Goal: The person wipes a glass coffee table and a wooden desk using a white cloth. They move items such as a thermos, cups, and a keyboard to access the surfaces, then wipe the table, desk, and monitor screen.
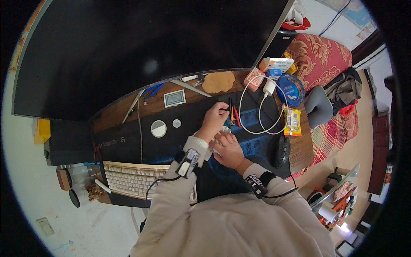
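My left hand (215,121) is raised over the black desk mat (189,128), its fingers curled beside the handles of small pliers (235,116). Whether it pinches anything small is hidden. Lower and to the right, my right hand (228,149) rests on a crumpled whitish item (225,130), which is mostly covered by both hands; what it is cannot be told. Left of the hands, a round white-rimmed disc (158,128) and a smaller round white piece (176,123) lie on the mat. A framed rectangular card-like piece (174,98) lies behind them.
A large monitor (144,41) stands behind the mat. A white keyboard (135,180) is at left. At right are a white charger (269,87) with looped cable, a blue-lidded container (290,90), a yellow packet (292,122) and a black mouse (280,151).
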{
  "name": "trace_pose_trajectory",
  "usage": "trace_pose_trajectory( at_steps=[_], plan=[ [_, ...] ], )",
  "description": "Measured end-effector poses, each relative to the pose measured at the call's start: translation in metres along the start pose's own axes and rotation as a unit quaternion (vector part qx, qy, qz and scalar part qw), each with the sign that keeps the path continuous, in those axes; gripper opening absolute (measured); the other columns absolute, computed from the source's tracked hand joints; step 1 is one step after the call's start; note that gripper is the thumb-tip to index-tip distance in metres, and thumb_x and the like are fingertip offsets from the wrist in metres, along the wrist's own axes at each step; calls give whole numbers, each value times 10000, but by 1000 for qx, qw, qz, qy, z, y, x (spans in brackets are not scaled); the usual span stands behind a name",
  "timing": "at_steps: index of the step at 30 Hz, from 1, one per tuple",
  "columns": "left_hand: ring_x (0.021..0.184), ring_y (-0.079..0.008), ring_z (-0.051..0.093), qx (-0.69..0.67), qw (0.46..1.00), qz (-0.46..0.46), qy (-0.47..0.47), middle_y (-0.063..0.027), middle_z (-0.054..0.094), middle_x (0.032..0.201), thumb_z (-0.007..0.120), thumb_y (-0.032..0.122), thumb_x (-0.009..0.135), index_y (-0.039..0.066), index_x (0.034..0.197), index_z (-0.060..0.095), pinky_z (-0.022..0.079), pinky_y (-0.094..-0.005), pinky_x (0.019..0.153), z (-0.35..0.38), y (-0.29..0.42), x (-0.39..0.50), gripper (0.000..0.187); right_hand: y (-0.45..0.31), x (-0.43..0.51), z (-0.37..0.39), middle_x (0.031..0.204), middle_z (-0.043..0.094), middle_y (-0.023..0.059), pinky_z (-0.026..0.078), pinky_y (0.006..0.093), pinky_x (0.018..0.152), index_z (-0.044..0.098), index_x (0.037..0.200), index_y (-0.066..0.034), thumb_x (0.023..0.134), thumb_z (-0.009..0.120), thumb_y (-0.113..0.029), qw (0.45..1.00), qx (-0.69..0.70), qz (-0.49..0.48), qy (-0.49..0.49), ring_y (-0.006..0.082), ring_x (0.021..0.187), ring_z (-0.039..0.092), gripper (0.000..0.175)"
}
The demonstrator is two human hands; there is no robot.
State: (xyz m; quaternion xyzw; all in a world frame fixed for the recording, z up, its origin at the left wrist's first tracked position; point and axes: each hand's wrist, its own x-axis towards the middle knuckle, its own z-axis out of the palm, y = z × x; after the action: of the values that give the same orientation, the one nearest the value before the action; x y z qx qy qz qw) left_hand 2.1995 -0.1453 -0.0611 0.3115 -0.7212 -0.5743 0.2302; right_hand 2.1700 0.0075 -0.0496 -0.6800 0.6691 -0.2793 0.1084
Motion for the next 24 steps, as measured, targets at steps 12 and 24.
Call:
trace_pose_trajectory(
  at_steps=[12,24],
  plan=[
    [1154,-367,494,399,891,-36,214,-172,537,1246,736,185,769,73,1277,484,408,-434,987,-176,-16,-104,579,13,25,-4,1285,502,103,411,469,890,620,1149,-129,660,674,-63,999,-32,-30,24,339,1065,499,497],
    [1157,-360,486,453,874,-63,162,-156,512,1275,777,151,703,83,1267,482,413,-427,984,-173,-28,-104,640,-20,57,21,1223,517,100,415,461,910,644,1089,-152,676,667,-84,999,-37,-7,7,332,1117,481,420]
  ],
)
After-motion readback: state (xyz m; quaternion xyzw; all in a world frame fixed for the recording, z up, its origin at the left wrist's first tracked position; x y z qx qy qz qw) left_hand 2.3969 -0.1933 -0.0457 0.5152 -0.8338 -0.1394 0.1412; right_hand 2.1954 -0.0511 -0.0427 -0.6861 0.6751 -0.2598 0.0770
